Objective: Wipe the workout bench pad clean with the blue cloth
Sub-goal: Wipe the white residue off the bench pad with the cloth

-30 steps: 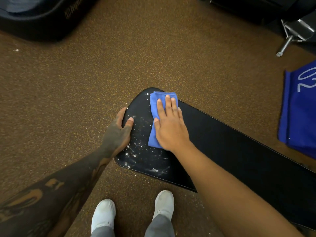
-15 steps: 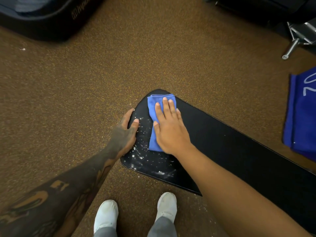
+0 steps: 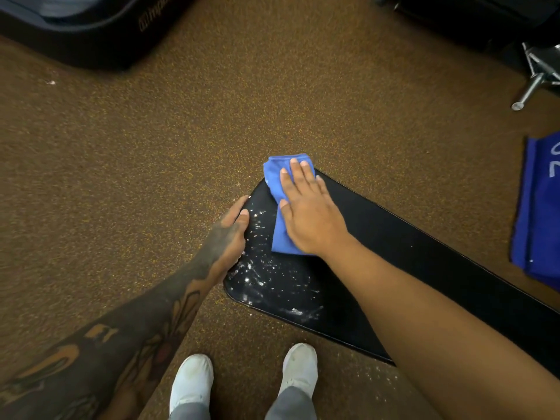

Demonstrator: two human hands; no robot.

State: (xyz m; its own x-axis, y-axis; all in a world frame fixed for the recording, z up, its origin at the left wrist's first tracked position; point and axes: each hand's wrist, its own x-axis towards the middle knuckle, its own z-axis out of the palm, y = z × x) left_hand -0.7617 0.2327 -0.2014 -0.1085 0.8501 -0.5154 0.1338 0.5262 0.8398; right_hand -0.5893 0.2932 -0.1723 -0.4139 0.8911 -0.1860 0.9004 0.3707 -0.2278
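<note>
A long black bench pad point(image 3: 424, 262) runs from the centre toward the lower right, its near rounded end speckled with white powder. The folded blue cloth point(image 3: 277, 189) lies on that end, its far edge hanging just past the pad's tip. My right hand point(image 3: 306, 210) presses flat on the cloth, fingers stretched out. My left hand point(image 3: 231, 234) grips the pad's left edge, thumb on top of the surface.
Brown speckled gym floor point(image 3: 181, 153) surrounds the pad. A dark machine base point(image 3: 100, 28) sits at the top left, a chrome frame foot point(image 3: 533, 83) at the top right, and a blue fabric with white lettering point(image 3: 542, 207) at the right. My white shoes point(image 3: 298, 368) stand below the pad.
My right hand has slid the cloth farther toward the pad's far tip, so the cloth now overhangs the end. My left hand stays on the pad's edge.
</note>
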